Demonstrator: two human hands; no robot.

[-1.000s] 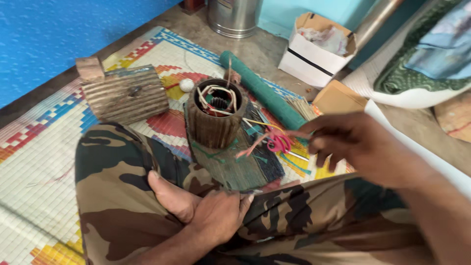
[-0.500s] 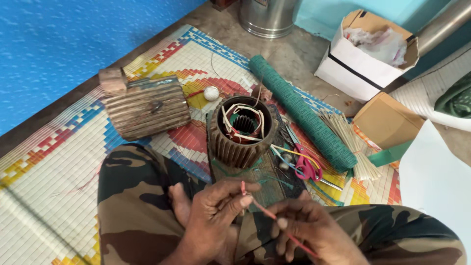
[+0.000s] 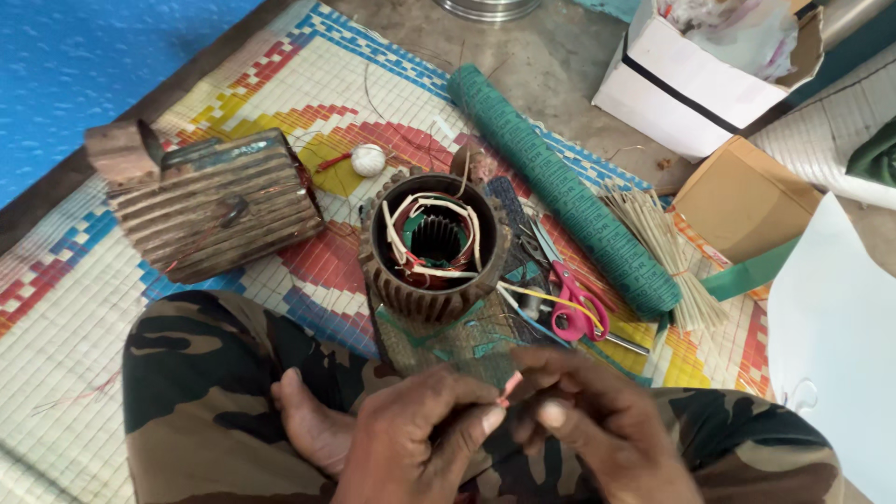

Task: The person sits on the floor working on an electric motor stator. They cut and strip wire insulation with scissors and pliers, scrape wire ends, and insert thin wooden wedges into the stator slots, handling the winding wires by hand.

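My hands have drawn closer together over my lap since a moment ago. The motor (image 3: 434, 247) stands mid-mat (image 3: 56, 392). My left hand (image 3: 415, 439) and right hand (image 3: 597, 429) pinch a pink sleeve (image 3: 510, 386) between fingertips.

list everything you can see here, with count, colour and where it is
motor stator: 1, dark ribbed shell with red and white windings, upright at mat centre
pink sleeve piece: 1, pinched between both hands
ribbed motor housing: 1, brown, on its side, left of the stator
wooden block: 1, brown, far left
thread ball: 1, white, behind the stator
green roll: 1, lying diagonally, right of the stator
scissors: 1, pink handles, beside the roll
thin sticks bundle: 1, pale tan, right of the roll
white box: 1, open, top right
cardboard box: 1, brown, right
woven mat: 1, multicoloured, on floor
left hand: bottom centre
right hand: bottom right of centre
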